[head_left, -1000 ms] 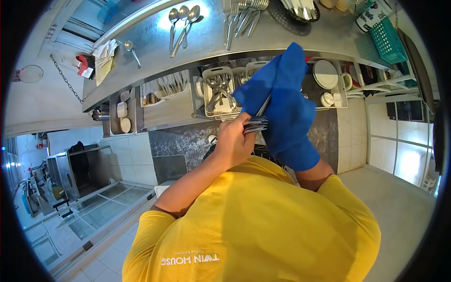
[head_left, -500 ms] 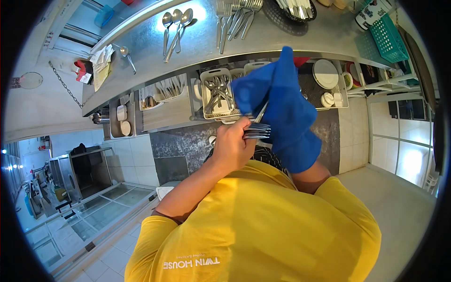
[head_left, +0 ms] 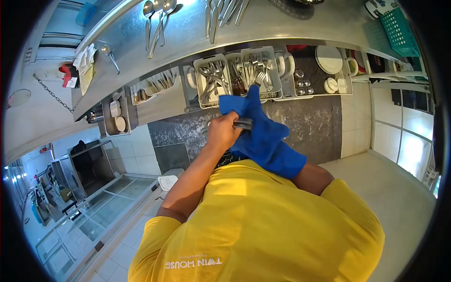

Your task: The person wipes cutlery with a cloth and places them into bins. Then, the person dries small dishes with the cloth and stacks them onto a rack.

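Note:
My left hand (head_left: 221,133) is closed around a small bunch of forks (head_left: 243,123), their metal ends sticking out on the right side of the fist. A blue cloth (head_left: 267,135) drapes over my right hand, hiding its fingers, and its upper folds lie against my left hand and the forks. One fork's tines (head_left: 260,78) show just past the cloth's upper tip, overlapping the bin behind. Beyond my hands, a white bin of spoons (head_left: 196,89) and a white bin of forks (head_left: 278,70) sit in the open drawer, with knives between them.
Spoons (head_left: 159,23) and forks (head_left: 213,23) lie on the steel counter (head_left: 188,40) above the drawer. A teal basket (head_left: 399,35) stands at its right end. Plates (head_left: 329,59) and small shakers (head_left: 304,82) occupy the drawer's right part. Another cutlery tray (head_left: 159,87) is at left.
Both hands have come lower, closer to my body, and the cloth has swung down from in front of the drawer, uncovering the fork bin. The fork tines in my left hand no longer show clearly.

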`<state>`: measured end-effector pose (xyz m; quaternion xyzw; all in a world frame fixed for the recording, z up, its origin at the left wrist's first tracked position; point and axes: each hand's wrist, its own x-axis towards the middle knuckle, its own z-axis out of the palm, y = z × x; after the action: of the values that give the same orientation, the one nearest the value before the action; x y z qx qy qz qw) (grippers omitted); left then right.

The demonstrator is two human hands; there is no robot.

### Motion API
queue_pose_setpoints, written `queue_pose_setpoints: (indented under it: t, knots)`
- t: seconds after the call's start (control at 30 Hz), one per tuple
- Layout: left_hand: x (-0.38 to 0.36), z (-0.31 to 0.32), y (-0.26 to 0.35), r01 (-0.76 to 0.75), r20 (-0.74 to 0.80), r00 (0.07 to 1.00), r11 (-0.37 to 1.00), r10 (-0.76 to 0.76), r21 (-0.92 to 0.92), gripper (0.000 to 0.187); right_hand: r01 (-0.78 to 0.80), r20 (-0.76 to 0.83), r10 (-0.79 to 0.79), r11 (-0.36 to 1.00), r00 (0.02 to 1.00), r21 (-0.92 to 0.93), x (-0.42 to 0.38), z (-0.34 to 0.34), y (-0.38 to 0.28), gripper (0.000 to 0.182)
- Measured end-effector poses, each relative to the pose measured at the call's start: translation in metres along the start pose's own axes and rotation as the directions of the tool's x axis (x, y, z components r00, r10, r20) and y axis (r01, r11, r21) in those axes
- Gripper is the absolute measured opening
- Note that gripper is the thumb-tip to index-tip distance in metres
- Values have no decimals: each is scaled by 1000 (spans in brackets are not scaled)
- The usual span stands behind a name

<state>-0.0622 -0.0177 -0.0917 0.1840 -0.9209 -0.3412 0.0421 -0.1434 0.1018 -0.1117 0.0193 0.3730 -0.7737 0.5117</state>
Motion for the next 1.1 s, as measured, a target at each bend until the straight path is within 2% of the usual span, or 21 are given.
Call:
queue_pose_setpoints:
  t: [0.03, 0.1, 0.13, 0.17, 0.2, 0.23, 0.3, 0.37, 0.4, 0.47, 0.53, 0.57, 0.6, 0.67, 0.7, 0.73, 0.83, 0.9, 0.97, 1.03, 1.1]
  knots:
    - [1, 5, -3, 2, 4, 1000, 1000, -2, -1, 25, -25, 10, 25, 1000, 1000, -9, 1, -2, 0, 53]
    - [11, -1, 5, 348, 108, 937, 920, -333, -178, 27, -54, 19, 55, 996, 998, -66, 9, -12, 1, 55]
    - [12, 6, -4, 352, 106, 935, 919, -337, -178, 27, -57, 16, 59, 990, 998, -126, 17, -23, -1, 56]
    - [10, 19, -21, 428, 86, 899, 824, -428, -372, 29, -47, 14, 51, 976, 999, -213, 24, -35, -1, 58]
    - [7, 25, -31, 474, 83, 850, 687, -521, -551, 30, -26, 3, 29, 927, 1000, -374, 32, -54, -2, 50]
    - [10, 11, -28, 674, 397, 695, 350, -599, -651, 27, -5, 4, 8, 852, 1000, -523, 40, -72, -2, 42]
    - [9, 1, -37, 674, 615, 631, -57, -472, -736, 23, 53, 35, -41, 631, 999, -774, 58, -88, -6, 26]
    - [7, -12, -32, 664, 664, 622, -169, -415, -728, 25, 90, 70, -59, 494, 996, -865, 61, -83, -1, 18]
    - [6, -14, -29, 653, 675, 626, -211, -389, -727, 26, 339, 255, -291, 288, 922, -896, 46, -68, -10, 18]
    - [3, -14, -26, 650, 653, 657, -156, -377, -744, 26, 522, 455, -461, 21, 762, -853, 23, -40, -30, 24]
    - [3, -10, -22, 658, 595, 704, 41, -387, -752, 25, 461, 349, -304, 520, 887, -719, 6, -7, -45, 38]
    - [4, -10, -18, 655, 593, 708, 43, -383, -754, 25, 363, 325, -200, 723, 924, -588, 0, 9, -52, 48]
    - [6, -13, -12, 646, 580, 738, 114, -344, -755, 25, 229, 323, -90, 876, 942, -425, -4, 21, -57, 57]
    - [12, -17, 4, 598, 541, 801, 284, -258, -750, 24, 87, 330, 21, 946, 944, -311, 0, 27, -69, 67]
    - [15, -17, 11, 594, 539, 804, 287, -251, -752, 24, 11, 331, 77, 967, 940, -255, 3, 31, -75, 72]
    - [18, -18, 18, 575, 525, 818, 334, -235, -747, 25, 3, 239, 74, 952, 968, -306, 2, 37, -79, 71]
    - [27, -28, 32, 527, 483, 849, 406, -213, -747, 29, 261, 233, -139, 714, 962, -650, -3, 38, -84, 60]
    - [28, -34, 45, 445, 396, 894, 313, -209, -839, 24, 345, 213, -281, 613, 936, -711, -10, 54, -103, 51]
    - [24, -39, 55, 416, 359, 907, 326, -222, -849, 26, 393, 221, -372, 487, 901, -780, -17, 64, -122, 42]
    - [16, -41, 61, 364, 337, 931, 444, -141, -819, 28, 416, 243, -420, 390, 874, -821, -19, 72, -136, 36]
    - [8, -47, 76, 358, 325, 933, 508, -157, -783, 29, 456, 174, -504, 515, 846, -726, -19, 81, -144, 30]
